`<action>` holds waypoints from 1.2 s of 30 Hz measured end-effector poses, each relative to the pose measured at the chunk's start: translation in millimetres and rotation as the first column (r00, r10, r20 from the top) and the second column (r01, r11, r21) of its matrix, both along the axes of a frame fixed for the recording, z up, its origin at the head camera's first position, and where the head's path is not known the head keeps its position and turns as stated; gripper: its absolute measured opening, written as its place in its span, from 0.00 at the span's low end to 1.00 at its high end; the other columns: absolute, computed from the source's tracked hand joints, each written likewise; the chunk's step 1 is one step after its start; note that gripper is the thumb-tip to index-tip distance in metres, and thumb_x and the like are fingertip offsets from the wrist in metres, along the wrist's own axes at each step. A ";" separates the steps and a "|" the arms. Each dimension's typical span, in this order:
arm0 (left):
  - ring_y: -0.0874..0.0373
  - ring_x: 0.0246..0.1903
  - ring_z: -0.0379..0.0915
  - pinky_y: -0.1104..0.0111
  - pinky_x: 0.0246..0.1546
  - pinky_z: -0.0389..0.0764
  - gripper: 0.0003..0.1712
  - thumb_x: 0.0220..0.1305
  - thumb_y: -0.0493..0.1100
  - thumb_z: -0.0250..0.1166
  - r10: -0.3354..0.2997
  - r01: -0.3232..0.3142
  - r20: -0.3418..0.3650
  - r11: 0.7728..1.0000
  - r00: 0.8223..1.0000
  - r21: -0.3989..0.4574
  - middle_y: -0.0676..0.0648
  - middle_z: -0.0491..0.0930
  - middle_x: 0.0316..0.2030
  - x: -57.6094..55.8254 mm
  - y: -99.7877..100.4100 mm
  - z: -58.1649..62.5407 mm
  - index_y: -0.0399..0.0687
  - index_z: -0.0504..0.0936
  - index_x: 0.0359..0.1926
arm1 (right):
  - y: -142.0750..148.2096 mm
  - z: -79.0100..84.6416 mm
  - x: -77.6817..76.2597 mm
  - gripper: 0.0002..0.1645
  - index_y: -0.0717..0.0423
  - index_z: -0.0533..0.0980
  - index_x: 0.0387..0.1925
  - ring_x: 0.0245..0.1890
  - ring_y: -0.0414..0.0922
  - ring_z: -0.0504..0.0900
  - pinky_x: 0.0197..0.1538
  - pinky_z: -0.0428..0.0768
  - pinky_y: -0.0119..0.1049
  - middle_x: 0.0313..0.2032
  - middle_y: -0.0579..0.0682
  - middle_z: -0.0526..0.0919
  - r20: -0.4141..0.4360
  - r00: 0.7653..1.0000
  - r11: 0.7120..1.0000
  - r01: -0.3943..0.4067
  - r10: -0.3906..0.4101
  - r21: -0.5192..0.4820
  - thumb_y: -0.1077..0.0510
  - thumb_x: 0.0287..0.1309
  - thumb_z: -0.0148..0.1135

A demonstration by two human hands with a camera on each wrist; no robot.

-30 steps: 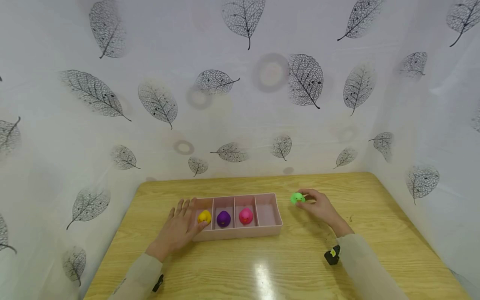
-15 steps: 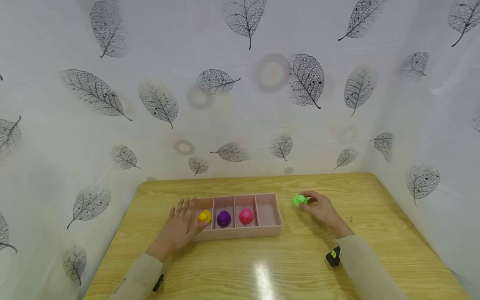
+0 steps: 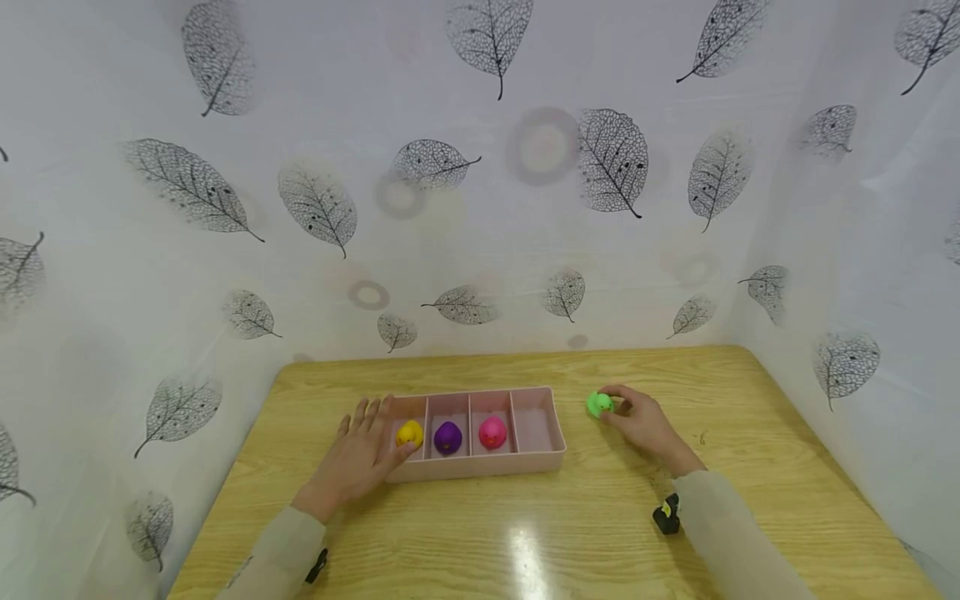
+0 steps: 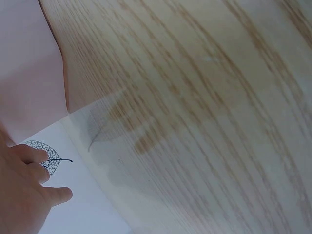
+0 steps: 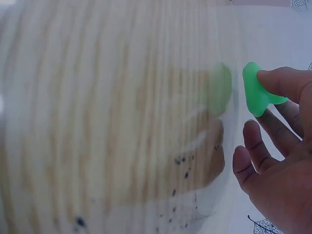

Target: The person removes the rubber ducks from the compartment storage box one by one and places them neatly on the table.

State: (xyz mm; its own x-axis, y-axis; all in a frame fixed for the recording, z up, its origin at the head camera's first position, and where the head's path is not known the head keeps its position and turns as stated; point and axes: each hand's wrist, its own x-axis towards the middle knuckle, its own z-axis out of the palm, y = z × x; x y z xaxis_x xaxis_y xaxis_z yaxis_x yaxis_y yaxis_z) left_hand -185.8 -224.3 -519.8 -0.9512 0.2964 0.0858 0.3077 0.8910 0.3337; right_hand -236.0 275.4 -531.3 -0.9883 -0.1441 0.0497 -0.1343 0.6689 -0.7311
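Observation:
My right hand point(image 3: 647, 425) pinches a bright green rubber duck point(image 3: 599, 404) between thumb and fingers, to the right of the box. In the right wrist view the duck point(image 5: 254, 92) appears close above the tabletop, with its reflection beside it. My left hand point(image 3: 356, 454) rests on the left end of a pink divided box point(image 3: 480, 469), fingers straight along its end and thumb over the front rim. A yellow duck point(image 3: 407, 432), partly behind that thumb, sits in the leftmost compartment. Beside it are a purple duck point(image 3: 447, 437) and a pink duck point(image 3: 492, 432), each in its own compartment.
The wooden table point(image 3: 427, 542) meets a white leaf-patterned curtain point(image 3: 480, 250) at the back and sides. A small black item point(image 3: 666, 515) with a yellow mark is beside the right sleeve, and another black piece point(image 3: 317, 567) is beside the left.
My right hand has moved slightly right and down in the head view with the green duck, whose head has turned toward the right. My left hand and the box have stayed put.

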 end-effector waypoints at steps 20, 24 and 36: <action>0.30 0.82 0.44 0.32 0.79 0.50 0.55 0.76 0.71 0.52 -0.002 0.002 -0.003 1.000 1.000 0.002 0.30 0.52 0.81 -1.0 0.1 -2.0 0.43 0.44 0.85 | -2.1 1.1 0.9 0.27 0.63 0.77 0.64 0.36 0.44 0.78 0.39 0.76 0.35 0.37 0.55 0.86 0.021 1.000 1.000 0.007 -0.007 0.010 0.59 0.66 0.71; 0.29 0.82 0.44 0.32 0.79 0.50 0.55 0.76 0.71 0.52 -0.003 0.003 -0.007 1.000 1.000 0.005 0.30 0.52 0.81 -0.7 0.2 -1.7 0.42 0.45 0.85 | -1.6 -1.1 0.1 0.27 0.63 0.78 0.63 0.38 0.44 0.80 0.41 0.77 0.37 0.38 0.56 0.86 0.022 1.000 1.000 0.011 -0.011 0.013 0.59 0.65 0.72; 0.29 0.82 0.44 0.32 0.79 0.51 0.55 0.75 0.71 0.53 -0.003 0.003 -0.011 1.000 1.000 0.004 0.29 0.53 0.81 -0.5 0.0 -1.8 0.41 0.47 0.85 | 0.3 -5.3 -1.4 0.29 0.60 0.78 0.64 0.39 0.46 0.79 0.43 0.77 0.38 0.40 0.57 0.85 0.038 0.999 1.000 0.017 -0.017 0.004 0.58 0.63 0.72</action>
